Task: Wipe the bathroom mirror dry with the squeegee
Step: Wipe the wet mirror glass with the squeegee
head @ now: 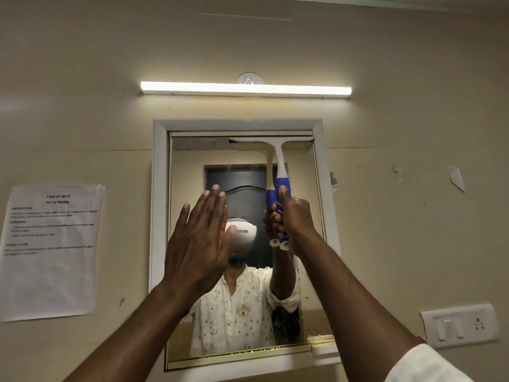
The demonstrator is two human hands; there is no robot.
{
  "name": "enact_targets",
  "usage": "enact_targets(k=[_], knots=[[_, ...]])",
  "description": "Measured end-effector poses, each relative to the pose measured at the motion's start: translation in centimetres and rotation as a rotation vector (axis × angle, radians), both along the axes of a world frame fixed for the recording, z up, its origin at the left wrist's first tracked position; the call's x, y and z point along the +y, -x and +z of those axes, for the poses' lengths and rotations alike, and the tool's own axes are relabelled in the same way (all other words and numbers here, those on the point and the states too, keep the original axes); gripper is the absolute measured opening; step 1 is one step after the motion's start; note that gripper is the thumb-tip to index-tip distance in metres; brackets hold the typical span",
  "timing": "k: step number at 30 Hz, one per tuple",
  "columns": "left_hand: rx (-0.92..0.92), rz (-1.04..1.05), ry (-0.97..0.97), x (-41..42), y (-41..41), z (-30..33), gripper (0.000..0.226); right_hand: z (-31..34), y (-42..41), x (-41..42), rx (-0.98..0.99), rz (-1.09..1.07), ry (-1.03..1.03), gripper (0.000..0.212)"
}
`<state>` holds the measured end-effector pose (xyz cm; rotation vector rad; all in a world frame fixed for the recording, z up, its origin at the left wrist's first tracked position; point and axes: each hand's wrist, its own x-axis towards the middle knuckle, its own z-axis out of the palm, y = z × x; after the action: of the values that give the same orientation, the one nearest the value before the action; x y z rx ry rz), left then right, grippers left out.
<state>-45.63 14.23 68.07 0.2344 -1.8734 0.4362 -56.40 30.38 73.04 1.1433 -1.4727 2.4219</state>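
Squeegee [278, 166] blade sits at the mirror [192, 158] top edge, right side — gripped by the right hand [296, 216]; left hand [199, 238] flat, open. Droplets below suggest most wiping remains.

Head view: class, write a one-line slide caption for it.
Right hand grips the squeegee at the mirror top edge; left hand raised open.

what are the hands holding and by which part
The right hand grips the squeegee by its blue handle. The left hand is flat and holds nothing.
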Motion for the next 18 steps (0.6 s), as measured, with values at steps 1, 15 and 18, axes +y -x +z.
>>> enact_targets(k=[1, 15, 18], knots=[[-0.001, 0.006, 0.006, -0.3, 0.1, -0.3, 0.069, -0.1, 0.0, 0.0, 0.0, 0.0, -0.001, 0.042], [-0.033, -0.042, -0.05, 0.4, -1.0, -2.0, 0.064, -2.7, -0.7, 0.4, -0.019, 0.069, -0.042, 0.04], [-0.039, -0.083, -0.063, 1.1, -1.6, -2.6, 0.064, -3.4, -0.9, 0.6, -0.017, 0.048, -0.044, 0.041]])
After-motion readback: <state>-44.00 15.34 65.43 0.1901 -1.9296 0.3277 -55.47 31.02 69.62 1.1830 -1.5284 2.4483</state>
